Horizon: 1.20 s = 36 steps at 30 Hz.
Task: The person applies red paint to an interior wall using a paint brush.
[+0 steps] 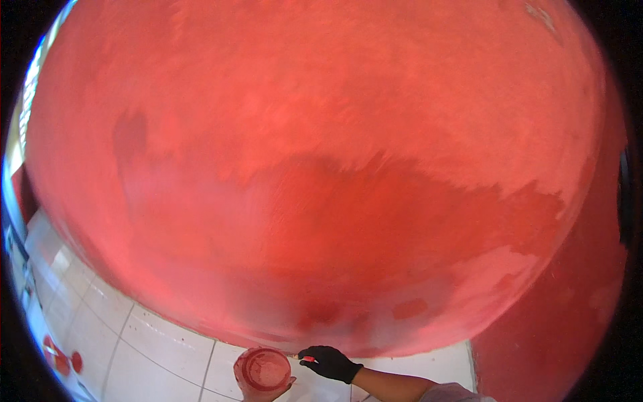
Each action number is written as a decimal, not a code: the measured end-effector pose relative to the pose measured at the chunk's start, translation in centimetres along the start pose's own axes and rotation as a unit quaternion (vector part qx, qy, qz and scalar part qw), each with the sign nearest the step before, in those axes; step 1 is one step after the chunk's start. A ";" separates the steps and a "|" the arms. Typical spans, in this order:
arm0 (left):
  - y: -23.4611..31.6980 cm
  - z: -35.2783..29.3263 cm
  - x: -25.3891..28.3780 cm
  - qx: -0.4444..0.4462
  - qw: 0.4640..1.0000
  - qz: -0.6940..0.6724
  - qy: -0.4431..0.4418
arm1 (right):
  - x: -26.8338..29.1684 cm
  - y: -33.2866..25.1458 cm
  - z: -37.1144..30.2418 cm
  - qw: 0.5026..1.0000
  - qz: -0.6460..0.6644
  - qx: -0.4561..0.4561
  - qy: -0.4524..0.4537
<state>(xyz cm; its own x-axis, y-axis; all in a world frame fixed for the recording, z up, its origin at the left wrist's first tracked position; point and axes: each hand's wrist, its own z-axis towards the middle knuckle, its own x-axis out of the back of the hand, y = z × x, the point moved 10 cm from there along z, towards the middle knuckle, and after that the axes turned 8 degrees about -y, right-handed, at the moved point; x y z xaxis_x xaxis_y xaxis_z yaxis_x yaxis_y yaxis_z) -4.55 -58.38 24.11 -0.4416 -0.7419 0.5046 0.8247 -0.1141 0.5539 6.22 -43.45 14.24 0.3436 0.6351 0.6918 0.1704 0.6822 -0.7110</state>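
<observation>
A pot of pinkish-red paint (268,369) is low in the view, tilted so its round mouth faces up. My left hand (290,385) grips it from below; only fingertips show at its right side, and the rest is hidden. Just right of the pot, my right hand (331,364) wears a black glove and is closed around a small paintbrush (309,359) with a red handle. The brush end points left toward the pot's rim. Ahead, a broad red wall (321,100) carries darker, wet-looking paint across its lower middle and right.
White floor tiles (161,342) run along the foot of the wall. A darker red wall (562,321) adjoins at the right, with a dark object (626,201) at the view's rim. Red items (57,356) lie at the lower left. A pale chipped spot (541,17) marks the upper right.
</observation>
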 end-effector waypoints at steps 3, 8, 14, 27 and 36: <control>2.8 0.7 1.3 0.038 0.994 -0.098 0.003 | 1.0 -2.1 -1.7 0.996 -0.014 -0.034 0.084; 10.3 3.1 6.1 0.142 0.977 -0.132 -0.093 | 4.2 -9.7 -7.4 0.979 0.063 -0.117 0.154; 22.2 6.2 14.8 0.205 0.940 -0.168 -0.214 | 12.7 -23.7 -17.9 0.947 0.057 -0.245 0.200; 37.8 20.5 32.2 -0.051 0.916 -0.176 -0.358 | 29.6 -52.7 -23.4 0.753 0.017 -0.338 0.565; 42.2 35.3 40.3 0.145 0.893 -0.298 -0.306 | 34.1 -60.0 -23.5 0.721 0.101 -0.486 0.483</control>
<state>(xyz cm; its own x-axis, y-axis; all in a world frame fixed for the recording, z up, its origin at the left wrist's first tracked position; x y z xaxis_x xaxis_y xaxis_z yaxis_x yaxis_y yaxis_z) 0.01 -69.75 91.18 -0.9550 -0.0966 0.2806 0.2915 -0.1277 0.9480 29.43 -71.31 77.52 0.8552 -0.1837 0.4846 0.4321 -0.2636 -0.8625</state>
